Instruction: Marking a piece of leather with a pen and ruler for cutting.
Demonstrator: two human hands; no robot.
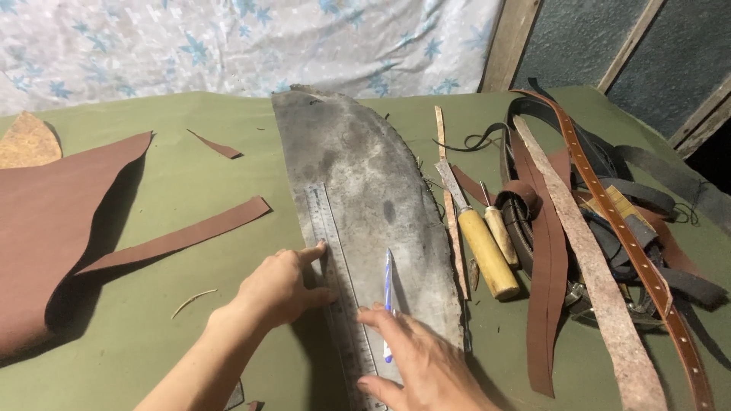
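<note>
L hand (pixel 280 288) lies flat, fingers spread wide, index tip pressed on the left edge of a metal ruler (pixel 339 285). It grips nothing, just pins the ruler down. R hand (pixel 417 361) comes in from 5 o'clock, fingers loosely extended, w/ a blue-and-white pen (pixel 387 293) lying under/along the fingertips. Can't tell if the pen is pinched or only resting there; looks more like resting.

Ruler runs lengthwise on a grey, worn leather piece (pixel 381 205), a long curved slab reaching from frame centre up to 12 o'clock, on the green table cover (pixel 190 190). Pen sits just right of the ruler, roughly parallel to it, tip toward 12.

At 9 o'clock: a large brown leather sheet (pixel 46 228) w/ a cut brown strip (pixel 183 236) beside it. At 3 o'clock: two wooden-handled tools (pixel 487 251) side by side, then a heap of belts and straps (pixel 601 228).

Step, as I judge it: lining up the ruler for a marked line on the grey leather, ruler set but line not drawn yet. Next move prob. calls for firm L-hand pressure so the ruler won't skid, a proper pinch on the pen, and the tip kept tight against the ruler's right edge.
</note>
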